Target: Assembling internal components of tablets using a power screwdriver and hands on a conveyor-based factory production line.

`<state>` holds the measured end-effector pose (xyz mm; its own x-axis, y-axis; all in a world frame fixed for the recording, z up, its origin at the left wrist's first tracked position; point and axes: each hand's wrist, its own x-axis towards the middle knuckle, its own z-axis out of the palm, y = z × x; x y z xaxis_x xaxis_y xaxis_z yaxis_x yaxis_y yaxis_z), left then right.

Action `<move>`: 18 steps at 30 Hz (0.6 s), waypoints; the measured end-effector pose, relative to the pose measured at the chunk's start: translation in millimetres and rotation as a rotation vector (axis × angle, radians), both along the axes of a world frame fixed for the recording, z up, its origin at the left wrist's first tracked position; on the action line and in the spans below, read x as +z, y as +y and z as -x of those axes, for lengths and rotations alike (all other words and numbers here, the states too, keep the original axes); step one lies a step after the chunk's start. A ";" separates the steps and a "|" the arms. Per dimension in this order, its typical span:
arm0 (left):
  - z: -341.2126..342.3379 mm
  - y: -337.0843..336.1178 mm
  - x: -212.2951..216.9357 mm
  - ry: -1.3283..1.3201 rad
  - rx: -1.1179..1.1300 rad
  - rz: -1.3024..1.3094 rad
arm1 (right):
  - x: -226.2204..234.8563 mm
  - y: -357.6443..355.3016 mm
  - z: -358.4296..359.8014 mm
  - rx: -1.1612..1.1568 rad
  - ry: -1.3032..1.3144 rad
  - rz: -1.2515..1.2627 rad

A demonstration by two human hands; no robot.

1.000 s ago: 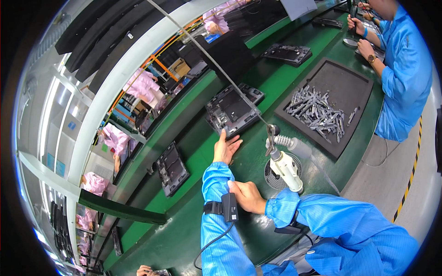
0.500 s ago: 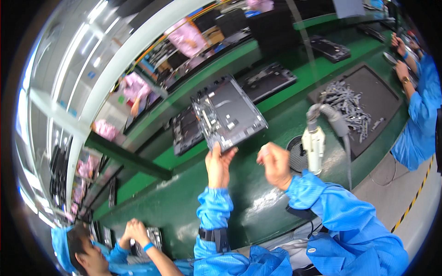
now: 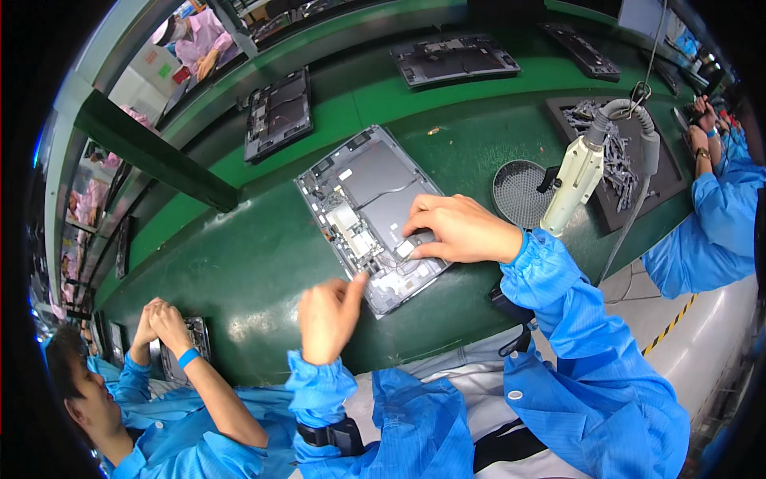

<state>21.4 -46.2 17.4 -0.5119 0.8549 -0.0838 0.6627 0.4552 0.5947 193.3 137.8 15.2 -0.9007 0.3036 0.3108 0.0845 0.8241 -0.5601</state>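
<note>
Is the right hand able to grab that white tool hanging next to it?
Probably yes. The right hand rests on the open grey device, and the white tool hangs just to its right over the green table with nothing between them.

My sleeves are bright blue. The flat rectangular open device chassis (image 3: pixel 375 215) is grey with silvery metal parts, the bench top (image 3: pixel 239 263) deep green, the hanging electric screwdriver (image 3: pixel 576 180) cream-white, and the round mesh tray (image 3: pixel 519 191) dark grey.

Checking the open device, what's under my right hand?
The right hand lies flat on the open grey device, fingertips on a small pale part. Anything beneath the palm is hidden.
</note>
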 end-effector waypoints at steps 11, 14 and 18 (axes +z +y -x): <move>24.2 58.0 -0.8 0.168 -0.177 -0.729 | 14.0 -2.3 0.7 -0.102 -0.012 0.417; 19.7 50.9 9.6 0.028 -0.435 -0.715 | 20.6 -6.0 4.6 -0.126 -0.027 0.557; 17.6 49.3 14.3 0.082 -0.689 -0.540 | 12.8 -7.1 7.1 -0.183 0.015 0.733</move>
<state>3.8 3.1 31.7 0.1461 0.8883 0.4355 0.7367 -0.3915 0.5514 186.2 130.7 28.1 -0.8131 0.5819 -0.0164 0.1721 0.2134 -0.9617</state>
